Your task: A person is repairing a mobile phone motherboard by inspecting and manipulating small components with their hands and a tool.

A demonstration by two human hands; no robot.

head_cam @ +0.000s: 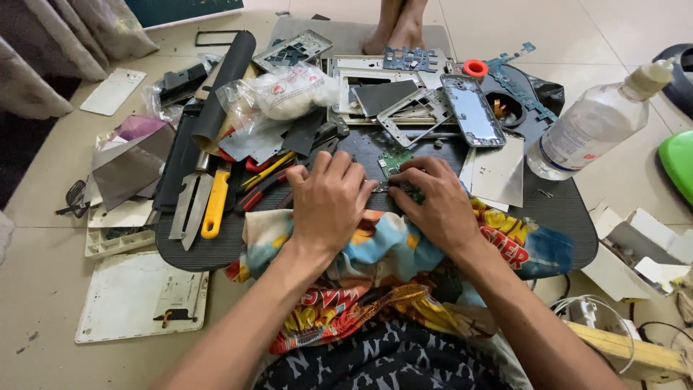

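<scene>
Resting beside both hands, a clear bottle [586, 137] holds clear liquid.

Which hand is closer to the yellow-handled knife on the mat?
Left. The left hand rests on the mat just right of the yellow-handled knife, with a few tools between them. The right hand lies farther right, beyond the left hand.
</scene>
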